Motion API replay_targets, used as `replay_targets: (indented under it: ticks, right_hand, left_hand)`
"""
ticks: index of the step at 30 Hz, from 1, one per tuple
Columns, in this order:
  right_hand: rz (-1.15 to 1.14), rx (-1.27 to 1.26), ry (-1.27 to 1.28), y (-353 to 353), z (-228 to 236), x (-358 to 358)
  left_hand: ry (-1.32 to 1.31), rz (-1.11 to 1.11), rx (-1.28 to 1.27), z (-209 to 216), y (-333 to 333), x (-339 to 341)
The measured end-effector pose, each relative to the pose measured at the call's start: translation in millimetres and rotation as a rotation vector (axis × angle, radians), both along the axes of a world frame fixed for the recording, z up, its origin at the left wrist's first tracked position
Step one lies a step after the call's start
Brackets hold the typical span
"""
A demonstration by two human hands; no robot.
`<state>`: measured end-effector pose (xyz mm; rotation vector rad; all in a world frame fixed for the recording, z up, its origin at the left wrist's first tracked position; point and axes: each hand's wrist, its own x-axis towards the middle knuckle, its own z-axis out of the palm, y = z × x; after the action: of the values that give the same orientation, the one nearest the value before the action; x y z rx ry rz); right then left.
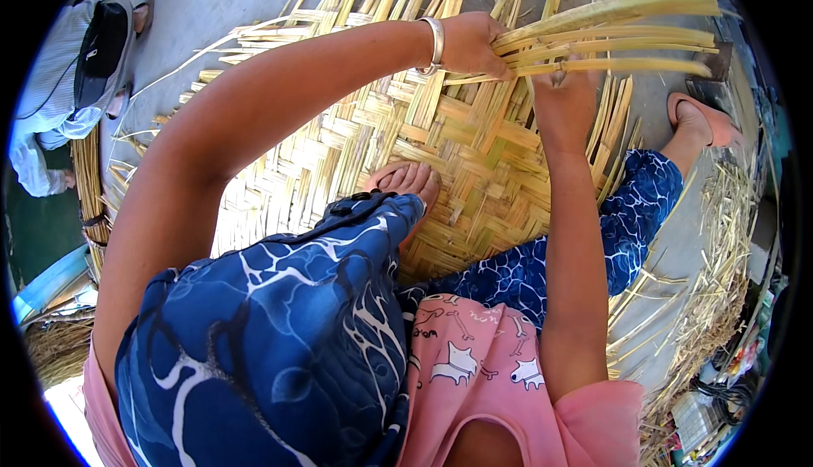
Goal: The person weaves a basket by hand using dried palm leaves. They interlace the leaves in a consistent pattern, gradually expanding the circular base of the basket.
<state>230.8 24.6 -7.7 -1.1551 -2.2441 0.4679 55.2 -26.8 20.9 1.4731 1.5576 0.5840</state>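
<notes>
The half-woven reed mat [474, 158] spreads over the floor [677, 230] from the centre of the view up toward twelve o'clock, loose strip ends bristling along its far edge and the left foot [411, 179] planted on the weave near the middle. Near one o'clock the left hand [476, 45], a silver bangle [436, 46] at its wrist, has its fingers closed around several split reed strips [618, 39], which fan out toward two o'clock. The right hand [569, 103] is at two o'clock, just below the fan, its fingers curled up against the lowest strips; strips cover the tips, so I cannot tell whether they pinch anything. The strips look stiff and springy: bent too sharply where the left hand squeezes them, one could crack or split lengthwise. A loosened left grip could let the fan spring apart, and a raw edge dragged across the right fingers could cut them. Pulling hard on strips rooted in the mat might skew or open the weave, since apart from the foot nothing visibly pins it. The straw pile [720, 255] at three o'clock lies well apart from both hands.
</notes>
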Motion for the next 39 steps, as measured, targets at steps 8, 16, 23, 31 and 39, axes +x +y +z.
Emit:
replay_targets:
  ticks: [8,16,23,31,39]
  right_hand:
    - [0.151,-0.304,-0.480,-4,-33,25]
    - [0.184,-0.689,-0.277,36,-23,43]
    - [-0.232,-1.141,0.773,11,10,123]
    - [-0.392,-1.392,1.015,-106,-20,127]
    - [0.070,-1.719,0.128,-135,-1,105]
  left_hand:
    - [0.057,-0.054,-0.056,3,8,6]
    - [0.152,-0.137,-0.040,6,12,11]
    - [0.242,-0.219,-0.063,5,7,12]
    - [0.347,-0.250,0.127,1,8,19]
    - [0.484,-0.178,0.147,0,14,17]
